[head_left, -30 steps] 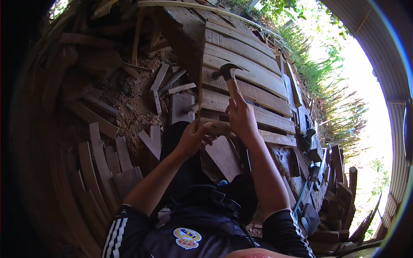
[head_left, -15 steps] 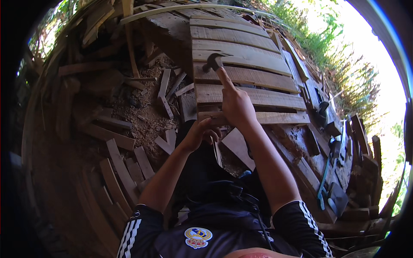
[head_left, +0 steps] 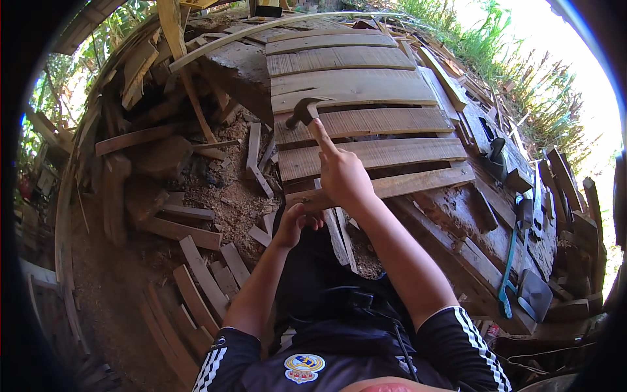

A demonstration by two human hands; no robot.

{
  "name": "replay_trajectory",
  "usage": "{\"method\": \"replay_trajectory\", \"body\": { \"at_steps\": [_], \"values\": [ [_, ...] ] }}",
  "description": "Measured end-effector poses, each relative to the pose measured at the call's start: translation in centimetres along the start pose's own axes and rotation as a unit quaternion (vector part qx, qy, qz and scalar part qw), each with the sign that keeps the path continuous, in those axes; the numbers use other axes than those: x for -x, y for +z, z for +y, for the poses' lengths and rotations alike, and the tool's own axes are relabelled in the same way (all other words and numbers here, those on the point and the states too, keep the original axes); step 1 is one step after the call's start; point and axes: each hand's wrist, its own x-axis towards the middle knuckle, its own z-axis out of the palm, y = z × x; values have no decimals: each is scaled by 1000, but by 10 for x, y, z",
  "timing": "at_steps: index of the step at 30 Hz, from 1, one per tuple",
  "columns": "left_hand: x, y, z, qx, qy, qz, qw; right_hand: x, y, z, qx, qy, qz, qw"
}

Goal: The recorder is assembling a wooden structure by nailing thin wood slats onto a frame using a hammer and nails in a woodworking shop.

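My right hand [head_left: 346, 176] is closed around the handle of a claw hammer [head_left: 304, 112], its index finger stretched along the handle toward the dark metal head. The hammer is over the left part of a panel of wooden slats [head_left: 366, 124], laid side by side with narrow gaps. At the panel's near left corner, my left hand [head_left: 294, 225] grips the end of the nearest slat [head_left: 418, 183]. Its thumb is on top and its fingers curl below the edge. Whether a nail is between those fingers cannot be made out.
Wood offcuts [head_left: 202, 274] and sawdust [head_left: 228, 196] cover the ground on the left. To the right, a blue-handled tool [head_left: 508, 274] lies on a plank near a dark grey flat piece [head_left: 535, 295]. A long thin strip [head_left: 261, 31] crosses behind the panel.
The view has shifted and turned slightly, so the panel appears lower left and more slanted. My right hand still holds the hammer, and my left hand stays at the nearest slat's end.
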Motion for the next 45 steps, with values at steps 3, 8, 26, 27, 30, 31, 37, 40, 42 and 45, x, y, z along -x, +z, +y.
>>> {"method": "replay_trajectory", "body": {
  "at_steps": [3, 8, 26, 27, 30, 31, 37, 40, 42, 45],
  "values": [
    [0, -2, 1, -1, -5, 18, 1000, -3, 5, 6, -43, 14, 23, 999],
    [-9, 4, 11, -10, 15, 16, 1000, -13, -4, 21, -60, -7, 35, 998],
    [-4, 26, 25, 15, 73, 53, 996, -50, -35, -36, 236, -110, -199, 945],
    [-1, 28, 27, 32, 76, 55, 995, -48, -34, -40, 159, -88, -171, 968],
    [-1, 30, 27, 56, 73, 57, 994, -51, -31, -34, 77, -58, -87, 992],
    [-4, 31, 25, 59, 64, 52, 995, -55, -40, -36, 83, -57, -89, 991],
    [0, 26, 27, 40, 68, 63, 995, -69, -99, -72, 134, -125, 176, 967],
    [-4, 26, 24, 38, 68, 61, 995, -52, -70, -82, 164, 9, 105, 981],
    [-15, 34, 17, 64, 67, 49, 995, -58, -30, 1, 292, -85, -165, 938],
    [-8, 33, 18, 83, 51, 67, 993, -71, -19, -8, 486, -316, -174, 796]
  ]
}}
